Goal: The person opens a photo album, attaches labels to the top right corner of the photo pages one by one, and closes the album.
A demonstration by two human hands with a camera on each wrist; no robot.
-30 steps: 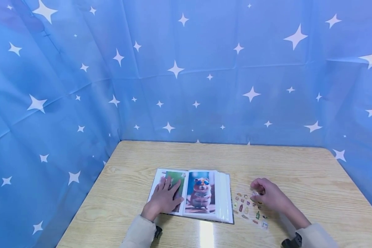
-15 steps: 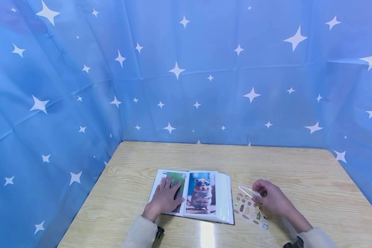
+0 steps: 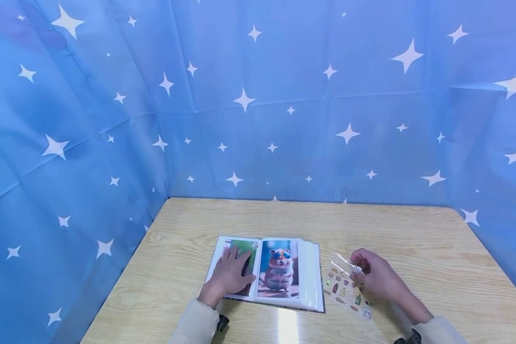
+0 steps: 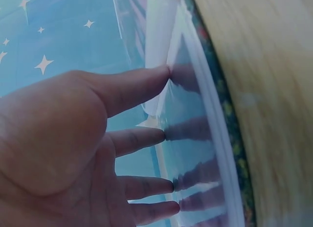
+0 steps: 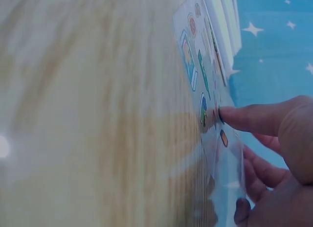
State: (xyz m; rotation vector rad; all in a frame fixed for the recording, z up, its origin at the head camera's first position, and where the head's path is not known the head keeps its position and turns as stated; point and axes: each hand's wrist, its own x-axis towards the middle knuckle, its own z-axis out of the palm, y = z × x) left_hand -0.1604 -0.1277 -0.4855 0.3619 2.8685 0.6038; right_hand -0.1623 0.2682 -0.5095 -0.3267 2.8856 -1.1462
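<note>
An open photo album (image 3: pixel 311 277) lies on the table, with a hamster picture in sunglasses (image 3: pixel 278 270) on its right page. My left hand (image 3: pixel 230 274) rests on the left page with its fingers spread, covering much of a green picture (image 3: pixel 250 255). In the left wrist view its fingertips touch the shiny clear sleeve (image 4: pixel 188 114). Right of the album is a clear sticker sheet (image 3: pixel 343 292) printed with small food and bottle pictures. My right hand (image 3: pixel 376 274) pinches its far part, thumb on the printed face, fingers behind. A white striped patch (image 3: pixel 357 269) shows at the fingertips.
The wooden table (image 3: pixel 189 217) carries the album and the sheet side by side. Blue star-patterned cloth (image 3: pixel 284 143) hangs behind the table and along its sides. Dark wrist straps (image 3: pixel 222 323) show at both cuffs.
The right hand's fingers have drawn together at the sheet's far edge, and that edge now lifts and bends with a bright glare. The left hand stays on the album page.
</note>
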